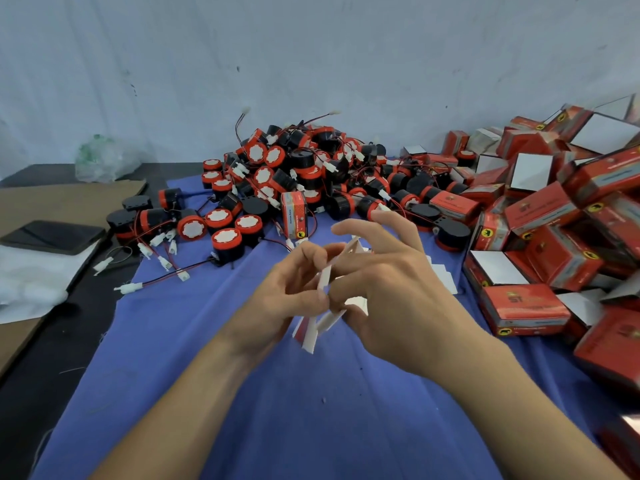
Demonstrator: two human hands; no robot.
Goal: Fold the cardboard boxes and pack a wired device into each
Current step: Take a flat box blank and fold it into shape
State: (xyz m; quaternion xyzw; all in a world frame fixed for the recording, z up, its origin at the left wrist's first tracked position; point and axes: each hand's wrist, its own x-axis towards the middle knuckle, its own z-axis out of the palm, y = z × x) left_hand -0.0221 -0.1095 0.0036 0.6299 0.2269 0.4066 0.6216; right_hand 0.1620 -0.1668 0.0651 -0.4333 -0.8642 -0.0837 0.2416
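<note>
A small cardboard box [320, 327], white inside and red outside, is held half-folded above the blue cloth [277, 410]. My left hand [287, 296] pinches its white flap from the left. My right hand [391, 282] grips it from the right, its index and middle fingers raised and spread. Most of the box is hidden between my hands. Behind them lies a heap of wired devices [294, 174], black and red cylinders with white tops, red-black wires and white plugs.
Several red boxes [540, 216] pile up at the right, some open. One printed box [294, 216] stands upright by the heap. A dark phone [52, 237], brown cardboard [69, 199] and a plastic bag [104, 161] lie at the left. White cards [443, 275] lie right of my hands.
</note>
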